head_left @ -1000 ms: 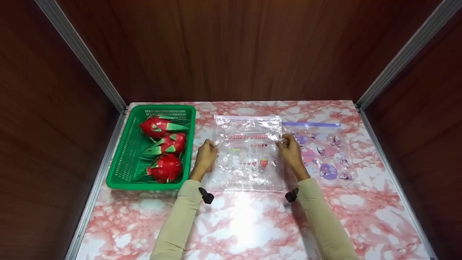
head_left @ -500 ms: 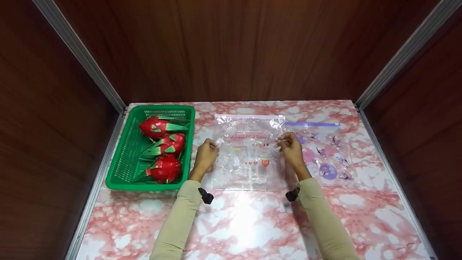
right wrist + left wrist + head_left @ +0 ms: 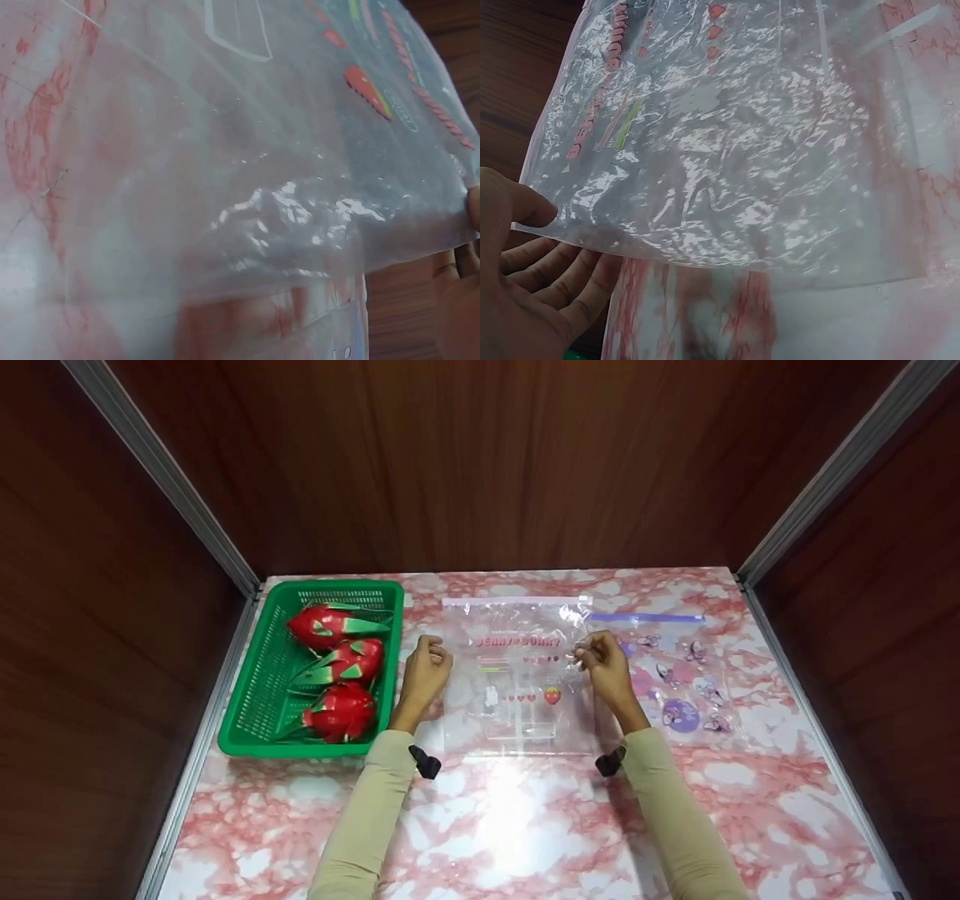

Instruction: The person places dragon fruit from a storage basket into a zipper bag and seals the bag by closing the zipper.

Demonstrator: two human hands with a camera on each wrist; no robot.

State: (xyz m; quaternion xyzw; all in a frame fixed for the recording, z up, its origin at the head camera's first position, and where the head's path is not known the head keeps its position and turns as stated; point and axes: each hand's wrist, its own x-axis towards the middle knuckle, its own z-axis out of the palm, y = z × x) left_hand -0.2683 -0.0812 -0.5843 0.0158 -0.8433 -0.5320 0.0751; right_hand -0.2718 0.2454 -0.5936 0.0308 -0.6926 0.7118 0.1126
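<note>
A clear plastic zipper bag (image 3: 517, 720) with red lettering, small hearts and a strawberry print spreads in front of me, its pale pink zip strip at the far end. My right hand (image 3: 606, 666) pinches its right edge between thumb and fingers. At the left edge, my left hand (image 3: 427, 671) has loosened fingers; in the left wrist view its thumb (image 3: 532, 208) lies over the bag's edge and the other fingers extend loosely beneath. Part of the right hand (image 3: 459, 300) is cut off by the right wrist view's border.
A green plastic basket (image 3: 311, 748) holding three red dragon fruits (image 3: 341, 712) with green leaf tips stands at left. Right of the bag lies a second clear zipper bag (image 3: 679, 675) with a purple strip and purple prints. Dark wood panels (image 3: 487, 465) enclose the table (image 3: 510, 840).
The clear bag's zip end has shifted slightly right and its surface has smoothed. My left fingers have loosened and moved up a little; the right hand has gone slightly up and to the right.
</note>
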